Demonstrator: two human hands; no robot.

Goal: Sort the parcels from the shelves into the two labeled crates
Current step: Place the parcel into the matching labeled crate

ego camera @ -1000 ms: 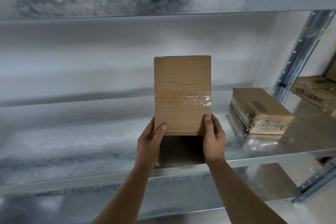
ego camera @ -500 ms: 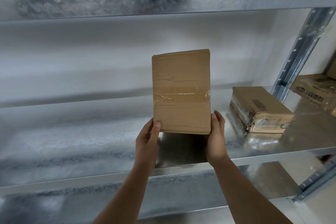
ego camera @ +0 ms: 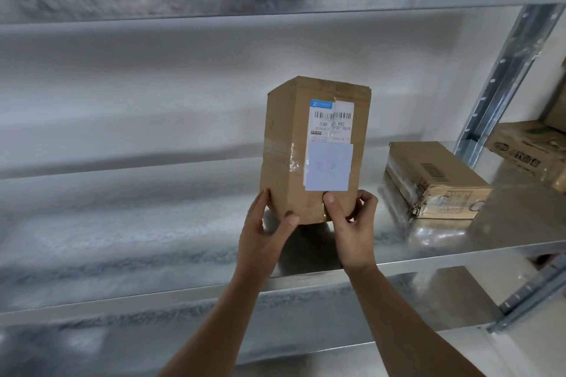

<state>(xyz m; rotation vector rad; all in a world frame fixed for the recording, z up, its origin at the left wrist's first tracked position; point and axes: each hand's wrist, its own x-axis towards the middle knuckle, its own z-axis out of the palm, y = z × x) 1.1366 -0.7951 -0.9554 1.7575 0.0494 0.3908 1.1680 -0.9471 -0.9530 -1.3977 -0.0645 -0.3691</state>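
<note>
A tall brown cardboard parcel (ego camera: 288,147) stands upright in front of me, held above the metal shelf (ego camera: 122,242). Its near face carries a white shipping label with a barcode and a pale blue sticker below it. My left hand (ego camera: 263,232) grips the parcel's lower left corner, thumb on the front. My right hand (ego camera: 352,223) holds the lower right corner, thumb pressed just under the sticker. No crates are in view.
A flat taped cardboard parcel (ego camera: 435,180) lies on the same shelf to the right. Beyond the upright post (ego camera: 502,76), another printed carton (ego camera: 530,144) sits on the neighbouring shelf. A shelf board runs overhead, and a lower shelf shows below.
The parcel has been turned in my hands: its plain taped side faced me before, and now the labelled face and a side edge show. Both hands shifted grip at its bottom corners.
</note>
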